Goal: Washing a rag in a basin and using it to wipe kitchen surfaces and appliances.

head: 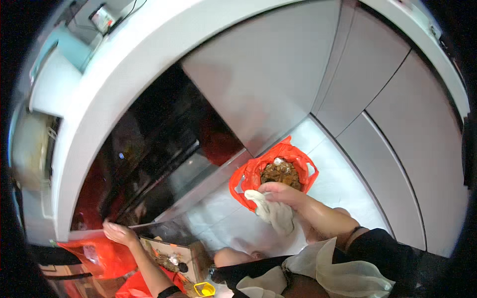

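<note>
My right hand (285,193) grips a crumpled white cloth (274,214) that hangs down from the fingers. The hand is over the near rim of a red plastic bag (242,186) on the floor. Brown, clumpy material (281,173) fills the bag's mouth, partly hidden by my hand. At the lower left, my left hand (119,234) is stretched out with nothing seen in it. Its fingertips are by the edge of a glossy black appliance front (149,149); contact cannot be made out. Another red plastic bag (108,257) hangs or lies just below that hand.
Grey cabinet doors (268,67) rise ahead and to the right under a white countertop (111,85). An open cardboard box (197,257) with small items stands at lower left, near a yellow container (204,289). White floor tiles (339,175) surround the bag.
</note>
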Demonstrator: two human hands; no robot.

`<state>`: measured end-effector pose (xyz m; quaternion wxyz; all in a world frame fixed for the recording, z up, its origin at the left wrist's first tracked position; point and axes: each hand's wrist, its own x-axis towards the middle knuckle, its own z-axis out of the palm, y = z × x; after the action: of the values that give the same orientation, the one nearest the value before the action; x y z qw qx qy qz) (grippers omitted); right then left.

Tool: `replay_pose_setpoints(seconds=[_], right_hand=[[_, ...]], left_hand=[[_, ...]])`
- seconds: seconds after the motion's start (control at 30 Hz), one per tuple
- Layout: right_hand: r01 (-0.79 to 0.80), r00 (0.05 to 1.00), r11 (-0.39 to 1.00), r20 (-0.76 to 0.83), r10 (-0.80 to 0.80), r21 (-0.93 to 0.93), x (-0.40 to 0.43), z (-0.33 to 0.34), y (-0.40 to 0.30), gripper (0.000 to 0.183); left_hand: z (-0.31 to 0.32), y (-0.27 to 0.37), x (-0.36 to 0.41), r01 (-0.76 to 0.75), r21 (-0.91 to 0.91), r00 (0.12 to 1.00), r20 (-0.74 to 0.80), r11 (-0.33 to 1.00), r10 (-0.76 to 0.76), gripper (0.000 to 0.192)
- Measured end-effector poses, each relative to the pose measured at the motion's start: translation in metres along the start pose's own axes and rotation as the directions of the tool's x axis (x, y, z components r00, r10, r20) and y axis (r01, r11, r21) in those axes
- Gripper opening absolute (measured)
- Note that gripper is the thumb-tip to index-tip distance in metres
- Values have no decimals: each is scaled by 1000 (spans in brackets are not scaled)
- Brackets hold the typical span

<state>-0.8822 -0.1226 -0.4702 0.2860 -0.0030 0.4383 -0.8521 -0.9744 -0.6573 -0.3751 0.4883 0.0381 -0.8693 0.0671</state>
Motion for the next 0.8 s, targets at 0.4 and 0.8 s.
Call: replay_pose_setpoints(seconds=[0.4, 0.8], right_hand=[[-2, 809, 877, -515, 284, 480, -191, 48, -1, 47], [782, 236, 602, -971, -41, 165, -471, 166, -71, 29]], left_hand=[[-80, 92, -14, -58, 65, 908, 418, 996, 26, 63], [-403, 482, 57, 283, -921, -451, 118, 268, 884, 63]])
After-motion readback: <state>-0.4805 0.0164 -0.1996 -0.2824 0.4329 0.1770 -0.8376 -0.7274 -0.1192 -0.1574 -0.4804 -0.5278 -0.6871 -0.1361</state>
